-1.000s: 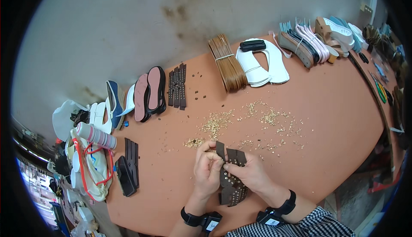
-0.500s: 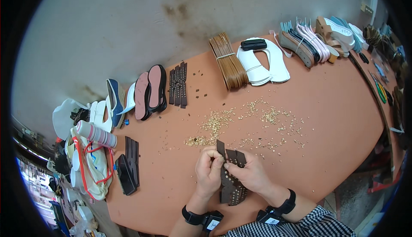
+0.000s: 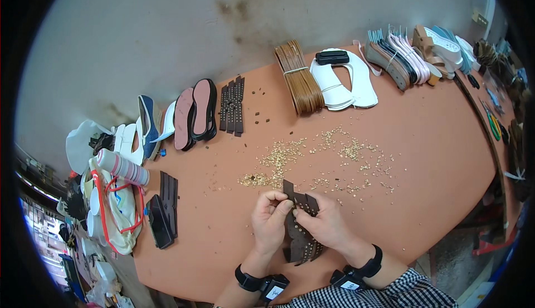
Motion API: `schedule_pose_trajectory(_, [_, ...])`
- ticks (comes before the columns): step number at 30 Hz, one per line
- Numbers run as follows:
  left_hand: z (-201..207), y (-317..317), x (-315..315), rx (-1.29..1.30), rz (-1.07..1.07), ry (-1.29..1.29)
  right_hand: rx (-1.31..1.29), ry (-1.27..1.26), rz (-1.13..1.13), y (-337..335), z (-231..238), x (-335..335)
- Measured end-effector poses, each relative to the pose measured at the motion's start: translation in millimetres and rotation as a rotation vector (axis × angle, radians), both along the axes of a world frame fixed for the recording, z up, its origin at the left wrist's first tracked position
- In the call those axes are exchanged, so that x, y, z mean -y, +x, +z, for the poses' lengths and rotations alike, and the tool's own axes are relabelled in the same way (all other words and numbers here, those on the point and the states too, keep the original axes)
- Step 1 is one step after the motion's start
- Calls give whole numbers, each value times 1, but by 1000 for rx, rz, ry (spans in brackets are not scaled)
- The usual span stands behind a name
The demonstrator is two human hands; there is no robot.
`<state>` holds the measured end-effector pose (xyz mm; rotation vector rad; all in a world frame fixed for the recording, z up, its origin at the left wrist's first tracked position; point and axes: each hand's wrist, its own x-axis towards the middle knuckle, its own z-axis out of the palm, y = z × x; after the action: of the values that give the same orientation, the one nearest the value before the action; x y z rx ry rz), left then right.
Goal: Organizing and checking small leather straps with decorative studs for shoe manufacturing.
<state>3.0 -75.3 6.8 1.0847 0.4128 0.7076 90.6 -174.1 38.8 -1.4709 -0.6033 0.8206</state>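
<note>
A dark brown studded strap piece [image 3: 301, 238], cut into several strips and dotted with small gold studs, is held over the near edge of the table. My left hand [image 3: 270, 219] pinches its left strip near the upper end, thumb against the front. From the other side my right hand [image 3: 324, 222] grips the upper right strips, thumb pressed on the studded face. Both sets of fingers are closed. Just beyond the hands lie loose gold studs [image 3: 277, 157] in scattered heaps. Whether a stud sits between the fingertips is too small to make out.
Along the wall stand pink-topped shoe soles [image 3: 203, 102], a studded strap piece [image 3: 232, 106], a tied brown strip bundle [image 3: 300, 79], white shoe-shaped sheets [image 3: 365, 82] and wedge soles [image 3: 387, 65]. At left are a black case [image 3: 160, 224] and a striped roll [image 3: 123, 166]. Pliers [image 3: 494, 125] lie far right.
Both hands keep hold of the strap piece in nearly the same spot, and its lower strips have shifted slightly. The whole view has turned a little.
</note>
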Motion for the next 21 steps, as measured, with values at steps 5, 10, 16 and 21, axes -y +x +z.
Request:
schedule_pose_trajectory(5, [2,4,-4,50,18,-45,-110,37,-14,-1,4,-1])
schedule_pose_trajectory(10, [5,6,-4,80,-6,-98,-34,33,-55,-1,-1,-1])
schedule_pose_trajectory(16, [6,4,-4,71,-48,-98,-211,138,-84,-1,-8,-4])
schedule_pose_trajectory(21, [7,2,-5,67,-92,-98,-229,120,-40,2,-10,-2])
